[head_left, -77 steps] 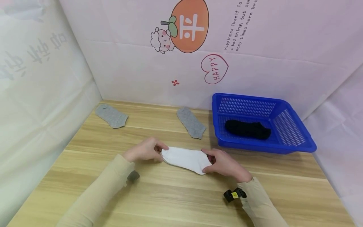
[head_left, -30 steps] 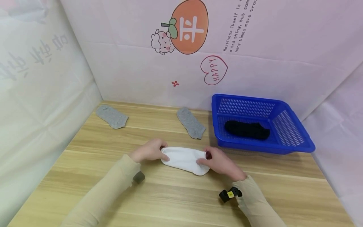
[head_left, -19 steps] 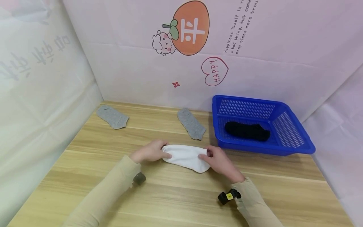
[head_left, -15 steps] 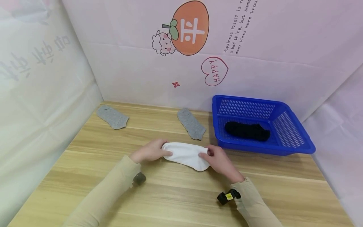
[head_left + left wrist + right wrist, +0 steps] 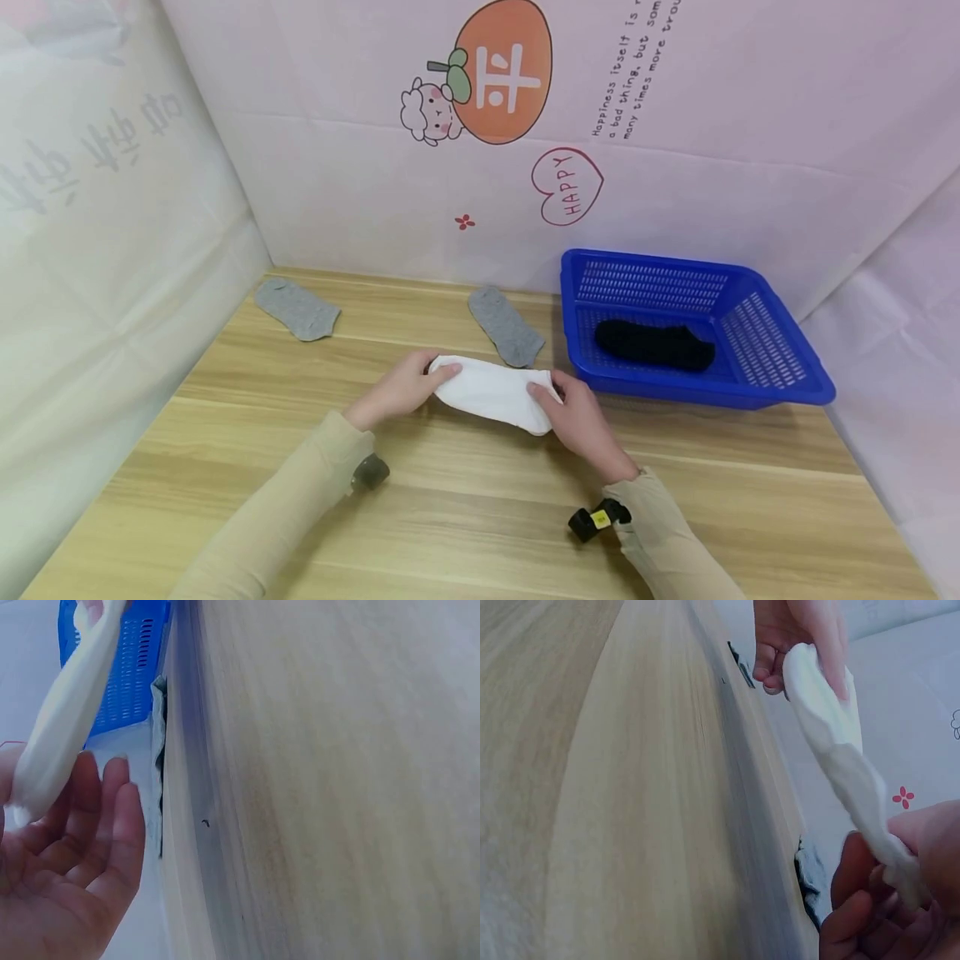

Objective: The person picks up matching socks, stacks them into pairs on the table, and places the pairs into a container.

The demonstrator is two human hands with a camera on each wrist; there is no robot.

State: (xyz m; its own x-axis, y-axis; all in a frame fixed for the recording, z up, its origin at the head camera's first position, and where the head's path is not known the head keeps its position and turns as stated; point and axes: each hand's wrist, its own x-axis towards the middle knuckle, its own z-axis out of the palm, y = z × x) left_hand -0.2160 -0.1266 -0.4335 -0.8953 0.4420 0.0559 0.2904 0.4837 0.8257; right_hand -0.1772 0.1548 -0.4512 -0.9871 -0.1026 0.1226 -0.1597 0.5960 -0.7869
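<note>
A white ankle sock [image 5: 489, 395] is stretched sideways between my hands, above the wooden table. My left hand [image 5: 405, 387] pinches its left end, thumb on top and the other fingers beneath. At the opposite end, my right hand [image 5: 583, 418] grips it with the thumb across the top. Seen edge-on in the right wrist view, the white sock [image 5: 849, 776] shows more than one layer and hangs clear of the tabletop. Two grey socks lie flat: one [image 5: 298, 309] at the back left, the other [image 5: 506, 325] just behind the white one.
A blue plastic basket [image 5: 686, 390] stands at the back right, with black socks [image 5: 654, 344] lying inside. Behind the table [image 5: 465, 525] rises a white printed cloth wall [image 5: 360, 192], with more cloth on both sides.
Both hands have raised the white sock off the table and moved it slightly away from me. Their thumbs have shifted onto its top face. Grey socks and basket stay put.
</note>
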